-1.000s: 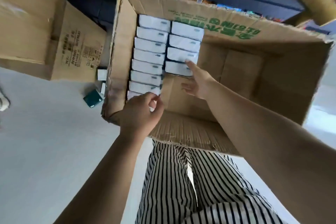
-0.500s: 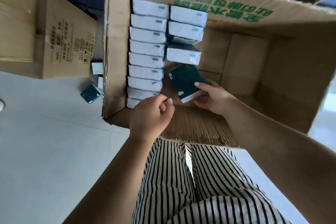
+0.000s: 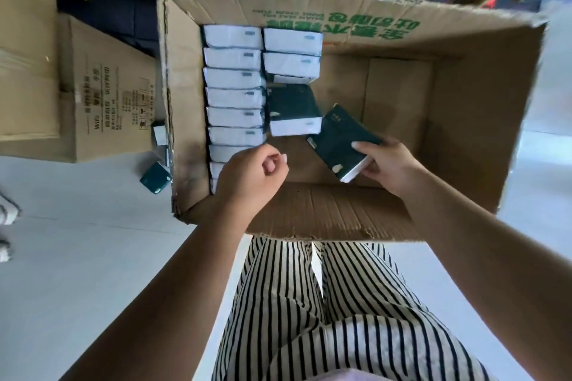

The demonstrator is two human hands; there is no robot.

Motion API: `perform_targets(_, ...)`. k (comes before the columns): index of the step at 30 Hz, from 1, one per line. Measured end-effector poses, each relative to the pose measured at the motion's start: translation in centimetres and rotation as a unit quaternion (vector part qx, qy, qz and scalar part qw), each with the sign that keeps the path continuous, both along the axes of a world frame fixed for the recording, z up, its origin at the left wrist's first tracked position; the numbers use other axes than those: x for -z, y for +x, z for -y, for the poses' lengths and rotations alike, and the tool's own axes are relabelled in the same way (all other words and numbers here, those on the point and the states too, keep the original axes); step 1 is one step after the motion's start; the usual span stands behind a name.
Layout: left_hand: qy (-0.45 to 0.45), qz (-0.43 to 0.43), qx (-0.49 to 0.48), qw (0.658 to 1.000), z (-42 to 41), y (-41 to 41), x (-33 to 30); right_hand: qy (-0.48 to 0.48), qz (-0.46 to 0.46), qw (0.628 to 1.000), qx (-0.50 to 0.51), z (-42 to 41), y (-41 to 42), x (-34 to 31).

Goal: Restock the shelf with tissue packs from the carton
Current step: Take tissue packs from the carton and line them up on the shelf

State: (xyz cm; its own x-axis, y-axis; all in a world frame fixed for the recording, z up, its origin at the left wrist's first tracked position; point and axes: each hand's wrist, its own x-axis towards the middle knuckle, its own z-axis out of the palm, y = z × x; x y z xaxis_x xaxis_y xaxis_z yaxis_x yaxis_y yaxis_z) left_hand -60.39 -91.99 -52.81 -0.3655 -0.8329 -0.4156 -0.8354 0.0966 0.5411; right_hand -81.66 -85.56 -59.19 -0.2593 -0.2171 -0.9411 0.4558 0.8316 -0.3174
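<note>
Tissue pack (image 3: 340,145), glossy dark-green block, gripped by right hand (image 3: 387,165); left hand (image 3: 250,178) curled empty.

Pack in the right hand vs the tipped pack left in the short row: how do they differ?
The held pack is gripped by the right hand and lifted at a slant; the tipped pack lies loose in the carton, touched by no hand. The held pack sits apart from the rows; the tipped pack leans against its row. Both show a dark green face and a white end.
</note>
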Motion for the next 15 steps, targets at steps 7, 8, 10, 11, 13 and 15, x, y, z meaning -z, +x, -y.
perform_targets(7,0.055,0.051,0.031,0.997,4.9,-4.3,2.8,0.026,-0.069,0.995,0.071,-2.9,-3.5,-1.2)
perform_targets(8,0.066,0.064,0.041,0.995,5.2,-4.7,3.7,0.027,-0.067,0.994,0.082,-3.2,-3.8,-1.2)
perform_targets(10,0.073,0.084,0.063,0.992,5.8,-5.6,5.6,0.025,-0.06,0.994,0.093,-3.9,-4.3,-0.8)
perform_targets(11,0.073,0.092,0.071,0.991,6.1,-6.0,6.5,0.021,-0.056,0.994,0.092,-4.0,-4.4,-0.7)
perform_targets(13,0.069,0.107,0.088,0.988,6.6,-7.1,8.0,0.017,-0.052,0.994,0.097,-4.4,-4.6,-0.1)
perform_targets(15,0.076,0.113,0.093,0.986,7.0,-8.1,9.2,0.021,-0.057,0.994,0.09,-4.6,-4.7,0.4)
